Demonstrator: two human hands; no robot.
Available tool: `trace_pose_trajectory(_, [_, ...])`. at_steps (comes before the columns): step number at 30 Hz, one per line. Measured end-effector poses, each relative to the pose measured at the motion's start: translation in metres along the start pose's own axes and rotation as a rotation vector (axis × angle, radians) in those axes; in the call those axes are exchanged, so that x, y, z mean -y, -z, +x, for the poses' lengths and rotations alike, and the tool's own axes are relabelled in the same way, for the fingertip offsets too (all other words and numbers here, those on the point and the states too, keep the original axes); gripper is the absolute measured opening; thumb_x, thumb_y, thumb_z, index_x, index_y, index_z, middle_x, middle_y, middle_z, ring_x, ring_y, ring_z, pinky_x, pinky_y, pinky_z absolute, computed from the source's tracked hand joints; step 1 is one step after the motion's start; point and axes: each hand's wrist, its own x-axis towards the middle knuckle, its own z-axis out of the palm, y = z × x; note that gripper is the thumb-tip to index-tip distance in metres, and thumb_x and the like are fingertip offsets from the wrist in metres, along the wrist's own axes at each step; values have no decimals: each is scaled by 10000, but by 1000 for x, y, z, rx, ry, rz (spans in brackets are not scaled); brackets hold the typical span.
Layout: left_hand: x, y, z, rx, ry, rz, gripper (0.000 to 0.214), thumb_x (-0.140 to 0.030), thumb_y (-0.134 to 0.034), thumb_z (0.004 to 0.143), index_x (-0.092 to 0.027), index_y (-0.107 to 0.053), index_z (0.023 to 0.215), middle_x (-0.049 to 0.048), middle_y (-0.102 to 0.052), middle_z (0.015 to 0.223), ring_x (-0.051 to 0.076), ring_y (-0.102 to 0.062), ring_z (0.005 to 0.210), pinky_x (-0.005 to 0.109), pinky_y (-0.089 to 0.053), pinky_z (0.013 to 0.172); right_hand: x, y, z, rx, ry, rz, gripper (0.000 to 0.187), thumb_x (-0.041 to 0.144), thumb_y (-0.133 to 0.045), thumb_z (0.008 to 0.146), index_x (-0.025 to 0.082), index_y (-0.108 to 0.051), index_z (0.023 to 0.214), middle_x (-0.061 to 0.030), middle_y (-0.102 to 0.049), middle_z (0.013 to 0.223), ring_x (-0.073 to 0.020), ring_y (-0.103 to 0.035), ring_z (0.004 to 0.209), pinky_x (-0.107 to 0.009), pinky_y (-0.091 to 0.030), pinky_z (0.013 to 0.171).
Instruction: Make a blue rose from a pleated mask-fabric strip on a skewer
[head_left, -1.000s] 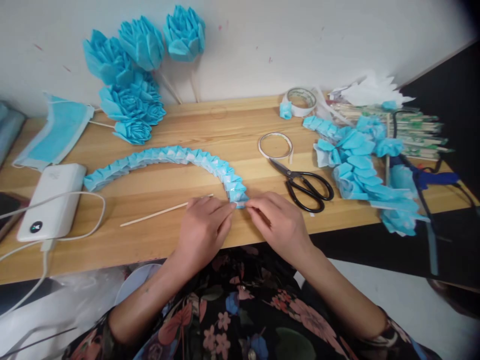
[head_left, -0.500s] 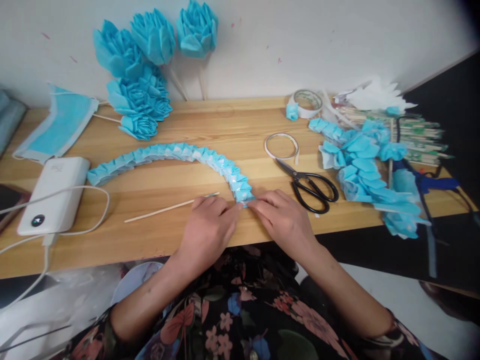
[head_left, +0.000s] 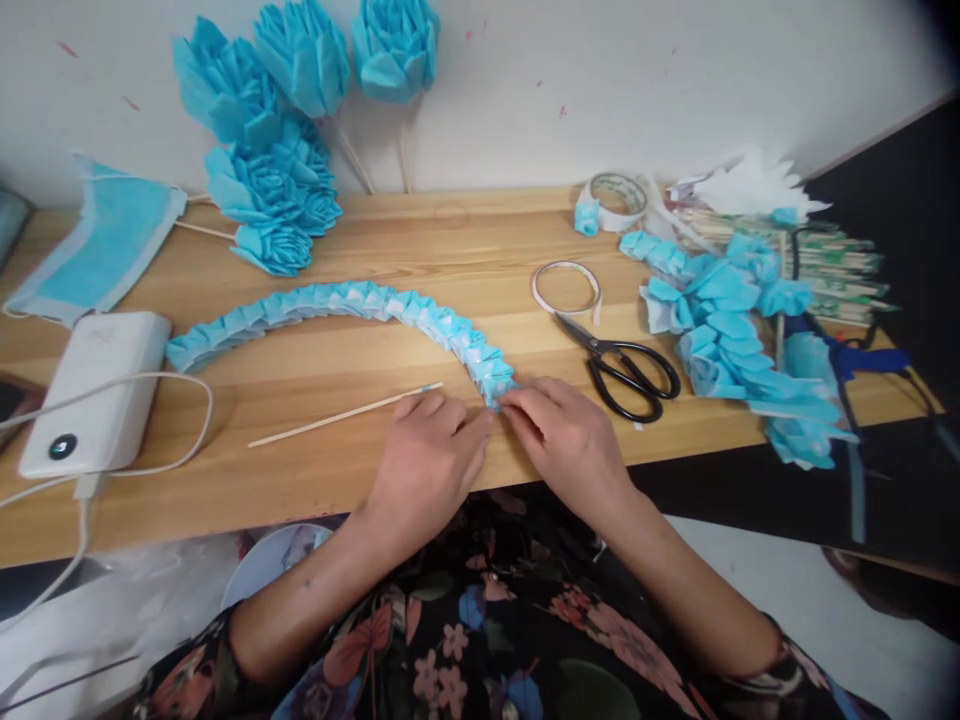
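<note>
A long strip of folded light-blue petals (head_left: 360,298) curves in an arch across the wooden table. Its right end lies between my two hands. My right hand (head_left: 574,432) pinches that end with thumb and fingertips. My left hand (head_left: 431,450) is closed with its fingertips at the same end, and its grip on the petals is partly hidden. A thin wooden stick (head_left: 330,420) lies just left of my left hand. To the right of my right hand rest black-handled scissors (head_left: 630,372), with a narrow ring of white tape (head_left: 568,288) by their tips.
Blue crepe flowers (head_left: 270,190) on sticks lean against the wall at back left. A face mask (head_left: 105,235) and a white power bank (head_left: 97,390) with a cable lie left. Loose blue petals (head_left: 727,320), a tape roll (head_left: 619,200) and wrapped chopsticks (head_left: 840,275) crowd the right.
The strip's right end has shifted slightly right, with my hands still at it. The view has tilted a little; other things keep their places.
</note>
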Motion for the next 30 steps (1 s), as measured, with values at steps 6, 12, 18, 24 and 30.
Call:
trace_pose_trajectory(6, [2,-1,-1,7,4,-24,213,-217,-518,960,-176,-710,1043,45,-625,766,221,-537,785,368,-364,722,-1,0,-1,-27,-9,-28,196,209,-504,976,183,-688,916,-71,-674,808,-193,-619,768,-307,-468,695])
trace_pose_trajectory(12, [1,0,-1,-16,1,-32,198,-209,-532,951,-179,-716,1018,45,-629,756,217,-529,769,361,-358,708,4,0,2,8,-30,-58,157,246,-553,955,176,-662,867,-68,-667,803,-200,-615,769,-309,-452,691])
trace_pose_trajectory(18, [0,1,-1,-25,9,-36,189,-197,-528,950,-182,-714,979,39,-617,735,207,-521,746,353,-350,697,0,-1,4,17,-72,22,105,207,-578,930,181,-659,867,-54,-676,808,-197,-626,771,-306,-450,702])
trace_pose_trajectory(24, [0,0,-1,-17,16,-41,189,-197,-523,951,-171,-710,962,39,-610,739,207,-520,756,350,-345,706,-3,-1,5,22,-76,63,85,229,-612,917,182,-657,862,-34,-678,790,-188,-634,760,-296,-452,705])
trace_pose_trajectory(30, [0,0,0,-32,22,-63,181,-191,-529,945,-169,-708,960,34,-604,726,200,-519,745,344,-352,709,-3,-2,5,18,-71,56,87,231,-612,912,175,-647,856,-40,-676,784,-193,-627,758,-294,-448,700])
